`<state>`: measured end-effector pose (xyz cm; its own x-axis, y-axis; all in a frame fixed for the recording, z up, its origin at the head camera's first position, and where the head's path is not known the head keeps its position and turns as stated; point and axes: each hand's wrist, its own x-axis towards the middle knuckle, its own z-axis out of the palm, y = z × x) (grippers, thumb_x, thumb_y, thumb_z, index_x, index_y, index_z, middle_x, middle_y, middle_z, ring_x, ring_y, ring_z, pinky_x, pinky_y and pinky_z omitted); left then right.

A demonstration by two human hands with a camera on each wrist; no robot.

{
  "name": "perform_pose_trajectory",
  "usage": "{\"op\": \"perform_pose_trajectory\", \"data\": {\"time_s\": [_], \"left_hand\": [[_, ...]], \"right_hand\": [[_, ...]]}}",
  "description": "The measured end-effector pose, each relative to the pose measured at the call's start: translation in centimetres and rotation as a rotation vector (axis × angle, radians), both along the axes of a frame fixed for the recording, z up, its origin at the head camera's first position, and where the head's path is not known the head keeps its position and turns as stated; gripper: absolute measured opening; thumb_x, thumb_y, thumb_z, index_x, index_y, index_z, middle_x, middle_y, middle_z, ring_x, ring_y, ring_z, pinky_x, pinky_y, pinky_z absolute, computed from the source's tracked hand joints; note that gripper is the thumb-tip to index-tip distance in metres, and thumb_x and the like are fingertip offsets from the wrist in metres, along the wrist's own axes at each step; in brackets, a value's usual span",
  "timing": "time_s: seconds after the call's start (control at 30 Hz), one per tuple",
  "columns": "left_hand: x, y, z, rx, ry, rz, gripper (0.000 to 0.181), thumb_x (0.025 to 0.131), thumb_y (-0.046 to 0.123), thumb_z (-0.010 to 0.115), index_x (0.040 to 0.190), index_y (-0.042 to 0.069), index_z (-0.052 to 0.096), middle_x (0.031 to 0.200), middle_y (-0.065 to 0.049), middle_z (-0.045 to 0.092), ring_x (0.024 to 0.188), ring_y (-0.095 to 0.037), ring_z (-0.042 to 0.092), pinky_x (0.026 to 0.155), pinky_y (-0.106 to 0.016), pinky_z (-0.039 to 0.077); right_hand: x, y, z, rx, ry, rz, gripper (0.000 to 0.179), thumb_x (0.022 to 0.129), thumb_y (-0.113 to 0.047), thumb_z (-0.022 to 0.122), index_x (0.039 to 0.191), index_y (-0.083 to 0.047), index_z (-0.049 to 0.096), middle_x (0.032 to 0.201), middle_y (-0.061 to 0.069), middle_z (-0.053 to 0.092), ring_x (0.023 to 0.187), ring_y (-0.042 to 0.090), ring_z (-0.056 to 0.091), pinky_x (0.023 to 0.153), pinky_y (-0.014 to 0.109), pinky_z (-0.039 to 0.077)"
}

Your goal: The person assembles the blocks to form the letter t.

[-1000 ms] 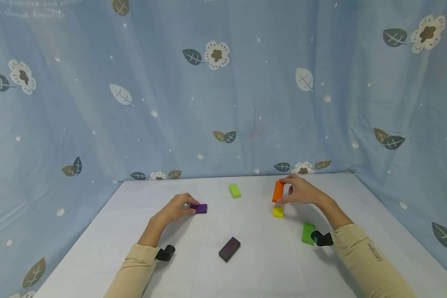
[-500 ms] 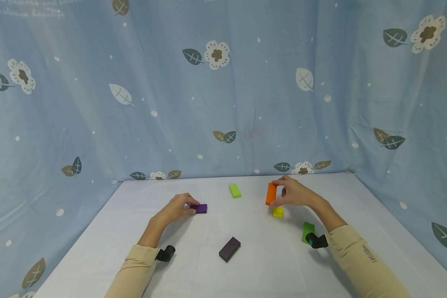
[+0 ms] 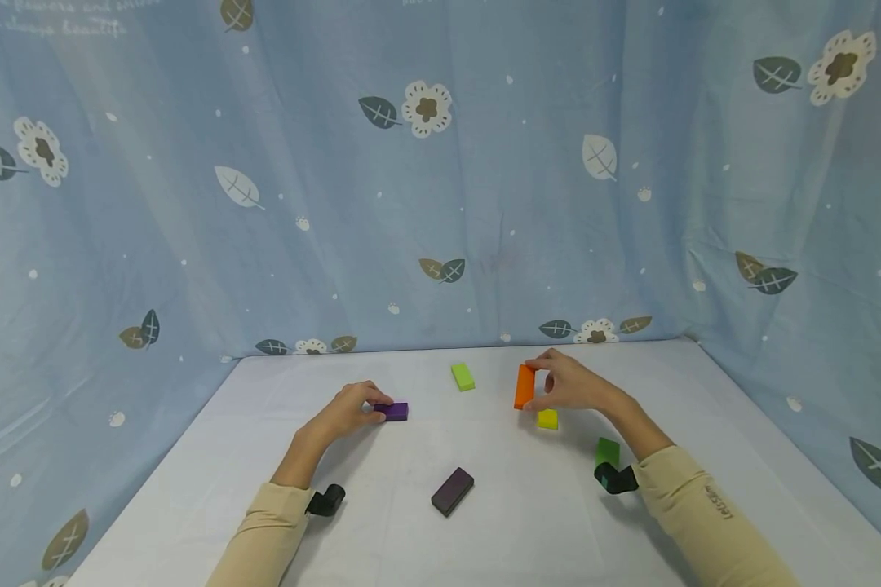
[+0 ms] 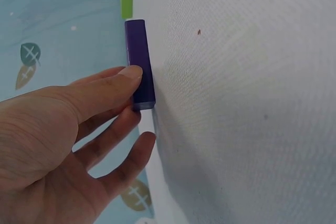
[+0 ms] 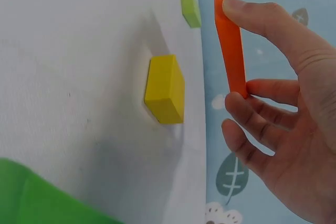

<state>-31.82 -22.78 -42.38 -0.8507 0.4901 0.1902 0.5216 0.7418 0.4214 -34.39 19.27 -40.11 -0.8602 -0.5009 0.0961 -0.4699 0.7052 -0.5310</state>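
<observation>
At the left of the table, my left hand (image 3: 351, 409) pinches one end of a purple block (image 3: 394, 412) between thumb and fingers. The left wrist view shows the thumb on the broad side of this purple block (image 4: 139, 56). My right hand (image 3: 574, 383) holds an orange block (image 3: 524, 387) by its two ends, thumb at one and fingers at the other. In the right wrist view the orange block (image 5: 231, 45) is raised off the white table. A yellow block (image 3: 548, 419) lies just below the right hand, close by the orange one.
A lime block (image 3: 463, 377) lies at the back middle of the white table (image 3: 382, 530). Near the front sits a dark, blackish block (image 3: 453, 492). A green block (image 3: 607, 452) is partly covered by the right wrist camera (image 3: 617, 478). A blue patterned curtain (image 3: 484, 204) encloses the back and sides.
My right hand has carried the orange block leftward and slightly nearer, from above the yellow block to its left. The left hand and purple block have stayed put.
</observation>
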Motion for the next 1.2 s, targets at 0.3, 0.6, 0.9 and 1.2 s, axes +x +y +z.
{"op": "perform_pose_trajectory", "data": {"time_s": [0.3, 0.6, 0.9, 1.2], "left_hand": [[0.1, 0.2, 0.1, 0.012, 0.005, -0.01, 0.025, 0.085, 0.003, 0.073, 0.11, -0.001, 0.073, 0.102, -0.012, 0.07, 0.096, -0.028, 0.066, 0.087, -0.047, 0.053], [0.0, 0.1, 0.1, 0.005, 0.023, -0.019, 0.025, 0.085, 0.003, 0.073, 0.109, -0.001, 0.074, 0.101, -0.012, 0.071, 0.095, -0.028, 0.066, 0.086, -0.047, 0.053], [0.1, 0.0, 0.1, -0.007, 0.028, -0.019, 0.024, 0.085, 0.003, 0.072, 0.109, -0.001, 0.074, 0.1, -0.012, 0.07, 0.094, -0.027, 0.066, 0.086, -0.048, 0.052], [0.0, -0.1, 0.0, -0.001, 0.021, -0.022, 0.024, 0.085, 0.003, 0.073, 0.109, 0.0, 0.074, 0.101, -0.012, 0.07, 0.094, -0.027, 0.066, 0.086, -0.049, 0.053]], "right_hand": [[0.3, -0.9, 0.1, 0.025, 0.008, 0.014, 0.082, 0.073, -0.045, 0.084, 0.138, -0.005, 0.055, 0.127, 0.016, 0.053, 0.08, 0.014, 0.053, 0.065, 0.023, 0.047], [0.4, -1.8, 0.1, 0.032, -0.009, 0.029, 0.082, 0.073, -0.045, 0.084, 0.139, -0.006, 0.054, 0.128, 0.014, 0.052, 0.08, 0.013, 0.053, 0.064, 0.023, 0.047], [0.9, -2.8, 0.3, 0.036, -0.014, 0.051, 0.082, 0.074, -0.045, 0.084, 0.139, -0.005, 0.054, 0.128, 0.015, 0.052, 0.079, 0.013, 0.053, 0.065, 0.023, 0.047], [1.2, -3.2, 0.4, 0.041, -0.019, 0.054, 0.082, 0.074, -0.046, 0.083, 0.139, -0.005, 0.054, 0.128, 0.013, 0.053, 0.08, 0.013, 0.053, 0.066, 0.023, 0.048]]}}
